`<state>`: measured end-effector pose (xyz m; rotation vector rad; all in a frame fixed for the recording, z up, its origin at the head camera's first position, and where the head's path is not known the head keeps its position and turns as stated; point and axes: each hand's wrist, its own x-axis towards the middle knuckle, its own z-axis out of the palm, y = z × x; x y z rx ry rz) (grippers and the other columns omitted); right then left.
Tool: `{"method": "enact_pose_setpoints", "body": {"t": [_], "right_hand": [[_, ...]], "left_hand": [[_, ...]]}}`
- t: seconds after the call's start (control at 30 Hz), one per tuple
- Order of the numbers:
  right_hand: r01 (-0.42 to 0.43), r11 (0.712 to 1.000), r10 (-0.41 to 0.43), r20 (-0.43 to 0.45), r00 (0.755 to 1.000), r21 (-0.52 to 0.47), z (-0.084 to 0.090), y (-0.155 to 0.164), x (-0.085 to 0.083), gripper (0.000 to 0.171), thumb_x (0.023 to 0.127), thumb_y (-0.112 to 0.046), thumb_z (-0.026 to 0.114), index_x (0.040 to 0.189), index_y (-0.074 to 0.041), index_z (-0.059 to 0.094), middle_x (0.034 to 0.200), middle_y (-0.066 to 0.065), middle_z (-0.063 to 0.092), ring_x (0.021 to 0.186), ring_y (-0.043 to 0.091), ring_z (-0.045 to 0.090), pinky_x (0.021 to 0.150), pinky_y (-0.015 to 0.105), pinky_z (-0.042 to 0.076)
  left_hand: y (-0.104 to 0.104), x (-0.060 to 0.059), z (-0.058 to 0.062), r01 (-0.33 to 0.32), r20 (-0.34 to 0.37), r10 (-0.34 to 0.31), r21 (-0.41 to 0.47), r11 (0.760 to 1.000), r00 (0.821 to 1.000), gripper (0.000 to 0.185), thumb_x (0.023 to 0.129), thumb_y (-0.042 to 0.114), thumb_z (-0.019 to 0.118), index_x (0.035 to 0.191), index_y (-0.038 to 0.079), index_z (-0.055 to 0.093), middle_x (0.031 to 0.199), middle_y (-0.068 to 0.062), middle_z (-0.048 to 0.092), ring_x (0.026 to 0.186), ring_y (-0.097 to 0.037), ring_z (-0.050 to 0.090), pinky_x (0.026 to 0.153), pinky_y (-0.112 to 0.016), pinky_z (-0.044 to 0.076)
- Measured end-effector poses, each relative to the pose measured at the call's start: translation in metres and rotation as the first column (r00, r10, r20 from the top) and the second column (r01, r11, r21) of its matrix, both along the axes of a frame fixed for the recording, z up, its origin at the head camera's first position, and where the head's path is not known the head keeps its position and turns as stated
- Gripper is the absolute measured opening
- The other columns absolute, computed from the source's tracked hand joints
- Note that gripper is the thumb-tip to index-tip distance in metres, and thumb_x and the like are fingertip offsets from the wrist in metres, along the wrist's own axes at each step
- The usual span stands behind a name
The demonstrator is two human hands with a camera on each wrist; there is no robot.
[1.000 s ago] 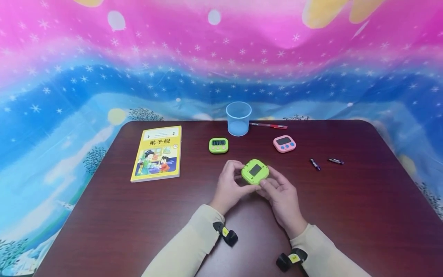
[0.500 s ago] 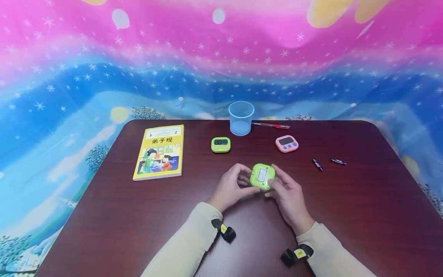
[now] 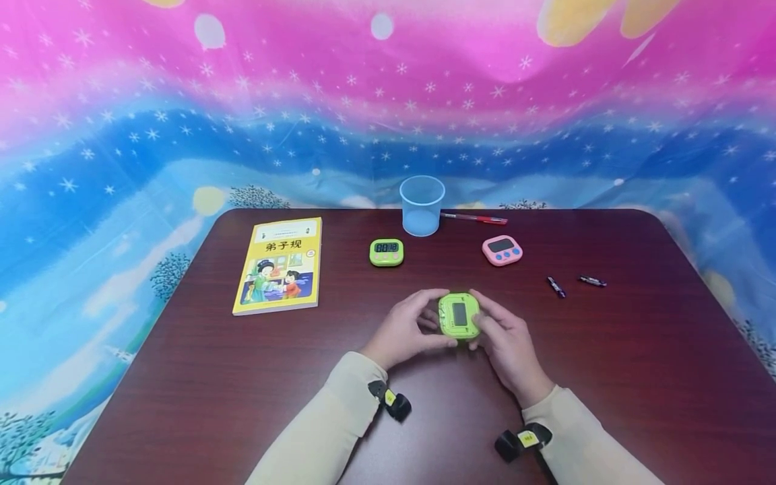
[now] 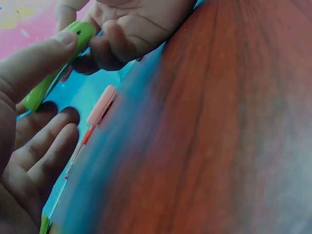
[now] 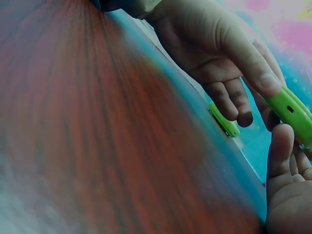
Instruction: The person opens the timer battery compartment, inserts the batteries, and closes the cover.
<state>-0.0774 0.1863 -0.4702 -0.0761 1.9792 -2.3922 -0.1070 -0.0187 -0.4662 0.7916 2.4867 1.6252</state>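
We hold the green timer (image 3: 459, 315) above the near middle of the table (image 3: 606, 350), left hand (image 3: 405, 329) and right hand (image 3: 508, 340) pinching its edges, having turned it so what seems its back faces up, for handling.

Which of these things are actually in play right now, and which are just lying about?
In play: green timer, held by left hand and right hand.
Lying about: second green timer, pink timer, cup, red pen, book, two batteries.
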Motion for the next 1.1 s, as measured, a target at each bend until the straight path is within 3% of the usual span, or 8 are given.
{"method": "enact_pose_setpoints", "body": {"t": [0.17, 0.43, 0.67, 0.83, 0.9, 1.1], "right_hand": [[-0.007, 1.0, 0.007, 0.002, 1.0, -0.013, 0.0, -0.008, 0.003, 0.046, 0.1, -0.002, 0.056, 0.143, 0.005, 0.046, 0.098, 0.008, 0.066, 0.074, 0.015, 0.065, 0.062, 0.027, 0.059], [-0.014, 1.0, 0.014, 0.056, 0.998, -0.006, 0.001, -0.016, 0.007, 0.049, 0.101, -0.006, 0.058, 0.147, -0.001, 0.042, 0.12, 0.012, 0.065, 0.085, 0.014, 0.067, 0.073, 0.028, 0.061], [0.013, 0.996, -0.009, 0.049, 0.999, -0.089, -0.002, -0.014, 0.003, 0.038, 0.097, 0.003, 0.059, 0.13, -0.002, 0.04, 0.101, 0.007, 0.068, 0.074, 0.015, 0.066, 0.066, 0.028, 0.06], [0.05, 0.997, -0.049, 0.026, 0.998, -0.051, -0.001, -0.006, 0.0, 0.032, 0.098, 0.003, 0.054, 0.129, 0.002, 0.05, 0.102, 0.005, 0.068, 0.071, 0.013, 0.062, 0.059, 0.025, 0.056], [0.051, 0.998, -0.05, 0.01, 0.999, -0.029, 0.0, -0.003, 0.0, 0.034, 0.098, 0.004, 0.051, 0.132, 0.006, 0.053, 0.105, 0.004, 0.067, 0.073, 0.012, 0.06, 0.058, 0.024, 0.054], [0.01, 0.997, -0.006, -0.057, 0.998, 0.074, 0.002, -0.001, 0.0, 0.037, 0.098, 0.003, 0.048, 0.133, 0.009, 0.056, 0.118, 0.003, 0.066, 0.097, 0.011, 0.062, 0.074, 0.021, 0.056]], "left_hand": [[0.005, 0.002, -0.001, -0.09, 0.02, 0.089, 0.075, 0.993, 0.996, 0.073, 0.071, 0.02, 0.094, 0.13, 0.013, 0.051, 0.113, -0.002, 0.063, 0.091, -0.008, 0.068, 0.081, -0.023, 0.059], [0.01, 0.006, 0.001, -0.14, 0.061, 0.135, 0.095, 0.986, 0.989, 0.072, 0.07, 0.019, 0.094, 0.123, 0.011, 0.047, 0.113, -0.007, 0.061, 0.091, -0.012, 0.069, 0.081, -0.025, 0.059], [0.008, 0.004, -0.002, -0.108, 0.078, 0.1, 0.105, 0.989, 0.992, 0.07, 0.071, 0.021, 0.094, 0.122, 0.013, 0.047, 0.112, -0.002, 0.061, 0.094, -0.011, 0.069, 0.083, -0.025, 0.059], [0.007, 0.002, -0.004, -0.067, 0.062, 0.061, 0.107, 0.992, 0.996, 0.064, 0.074, 0.021, 0.091, 0.122, 0.014, 0.048, 0.108, 0.001, 0.063, 0.092, -0.011, 0.069, 0.082, -0.025, 0.059], [0.007, 0.002, -0.005, -0.04, 0.055, 0.035, 0.088, 0.995, 0.998, 0.067, 0.075, 0.019, 0.091, 0.127, 0.014, 0.048, 0.108, 0.002, 0.064, 0.091, -0.009, 0.069, 0.082, -0.024, 0.059], [0.008, 0.004, -0.002, 0.044, 0.021, -0.044, -0.018, 0.999, 0.999, 0.083, 0.076, 0.021, 0.09, 0.146, 0.017, 0.045, 0.118, 0.001, 0.065, 0.094, -0.005, 0.065, 0.084, -0.019, 0.056]]}}
